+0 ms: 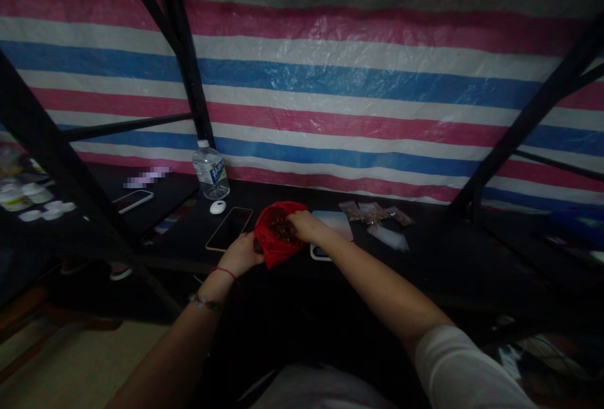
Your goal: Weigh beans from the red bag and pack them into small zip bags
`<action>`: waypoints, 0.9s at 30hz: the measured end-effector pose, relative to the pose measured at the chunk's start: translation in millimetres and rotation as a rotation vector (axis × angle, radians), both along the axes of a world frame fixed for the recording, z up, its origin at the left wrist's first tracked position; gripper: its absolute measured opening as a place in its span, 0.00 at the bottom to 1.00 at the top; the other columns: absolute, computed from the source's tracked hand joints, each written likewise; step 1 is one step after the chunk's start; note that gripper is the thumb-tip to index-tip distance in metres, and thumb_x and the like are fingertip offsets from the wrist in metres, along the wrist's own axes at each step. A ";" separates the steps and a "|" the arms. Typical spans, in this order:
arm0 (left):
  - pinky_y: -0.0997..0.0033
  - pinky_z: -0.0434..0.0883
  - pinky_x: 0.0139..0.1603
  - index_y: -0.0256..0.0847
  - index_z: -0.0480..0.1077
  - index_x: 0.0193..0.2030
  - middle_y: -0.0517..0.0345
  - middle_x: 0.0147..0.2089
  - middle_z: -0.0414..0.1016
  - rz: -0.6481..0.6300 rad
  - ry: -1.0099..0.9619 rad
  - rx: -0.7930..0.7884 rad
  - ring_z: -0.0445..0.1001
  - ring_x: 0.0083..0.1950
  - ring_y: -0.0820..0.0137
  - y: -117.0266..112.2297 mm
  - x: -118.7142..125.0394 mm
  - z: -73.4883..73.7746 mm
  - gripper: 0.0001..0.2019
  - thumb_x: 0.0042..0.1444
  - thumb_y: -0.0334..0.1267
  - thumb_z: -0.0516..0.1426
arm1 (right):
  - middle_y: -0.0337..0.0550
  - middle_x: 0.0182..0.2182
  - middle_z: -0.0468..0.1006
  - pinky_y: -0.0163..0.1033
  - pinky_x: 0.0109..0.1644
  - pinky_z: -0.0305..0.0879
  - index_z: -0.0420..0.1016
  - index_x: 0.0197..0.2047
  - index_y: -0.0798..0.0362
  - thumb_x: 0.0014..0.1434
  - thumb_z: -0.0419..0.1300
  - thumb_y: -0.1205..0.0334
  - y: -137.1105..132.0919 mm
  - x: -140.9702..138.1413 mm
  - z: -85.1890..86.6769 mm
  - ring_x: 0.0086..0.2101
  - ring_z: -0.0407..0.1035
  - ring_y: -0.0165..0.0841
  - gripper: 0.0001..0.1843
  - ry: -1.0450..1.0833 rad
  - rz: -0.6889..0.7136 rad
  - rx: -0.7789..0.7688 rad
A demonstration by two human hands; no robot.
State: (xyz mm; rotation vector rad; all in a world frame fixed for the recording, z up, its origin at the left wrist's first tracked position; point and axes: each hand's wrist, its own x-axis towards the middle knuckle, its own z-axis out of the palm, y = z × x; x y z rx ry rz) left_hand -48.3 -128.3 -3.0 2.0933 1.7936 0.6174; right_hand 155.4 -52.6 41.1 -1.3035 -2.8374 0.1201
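Observation:
A red plastic bag (282, 253) stands with its mouth open near the front edge of the black table. Small dark reddish-brown dried pieces (282, 229) lie inside it; their kind is unclear. My left hand (246, 252) grips the bag's left side. From the right, my right hand (306, 226) reaches into the mouth with its fingers bent together among the pieces, the tips hidden. Beside the bag, partly behind my right forearm, is a flat pale device (337, 221) resembling a small scale. Further right lie several small clear bags (372, 212) with brown contents and a clear plastic bag (387, 237) that looks flat.
A phone (229, 229) lies left of the red bag. Behind it are a white rounded object (218, 207) and a clear plastic bottle (210, 173). Black metal posts (182, 50) frame the table, with a striped plastic sheet (340, 100) behind. White lids (53, 209) lie far left.

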 end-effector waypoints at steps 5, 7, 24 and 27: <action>0.64 0.69 0.49 0.38 0.72 0.47 0.44 0.45 0.77 0.065 0.055 0.045 0.75 0.46 0.56 4.6 11.9 -9.6 0.23 0.43 0.46 0.63 | 0.51 0.37 0.81 0.36 0.40 0.66 0.80 0.39 0.55 0.53 0.60 0.70 2.9 -3.5 -10.3 0.37 0.75 0.39 0.11 -0.002 0.104 -0.054; 0.65 0.69 0.46 0.39 0.72 0.47 0.46 0.44 0.78 0.076 0.028 0.054 0.76 0.44 0.57 5.1 15.9 -11.8 0.21 0.47 0.46 0.61 | 0.48 0.36 0.82 0.35 0.37 0.65 0.81 0.39 0.53 0.51 0.61 0.70 4.6 -4.2 -14.9 0.35 0.75 0.38 0.12 0.033 0.159 -0.097; 0.62 0.73 0.48 0.38 0.69 0.50 0.49 0.46 0.78 0.135 -0.516 0.089 0.77 0.46 0.60 17.6 13.4 -33.6 0.25 0.45 0.45 0.61 | 0.52 0.37 0.80 0.37 0.42 0.66 0.79 0.38 0.59 0.50 0.62 0.66 -7.4 -14.3 -48.2 0.36 0.73 0.38 0.11 0.617 -0.099 -0.145; 0.63 0.73 0.48 0.39 0.69 0.49 0.50 0.47 0.78 0.181 -0.466 0.063 0.77 0.46 0.60 16.3 10.5 -31.6 0.23 0.46 0.45 0.61 | 0.53 0.43 0.79 0.37 0.47 0.66 0.77 0.44 0.58 0.50 0.63 0.65 -6.8 -14.0 -47.8 0.42 0.73 0.38 0.16 0.633 -0.158 -0.139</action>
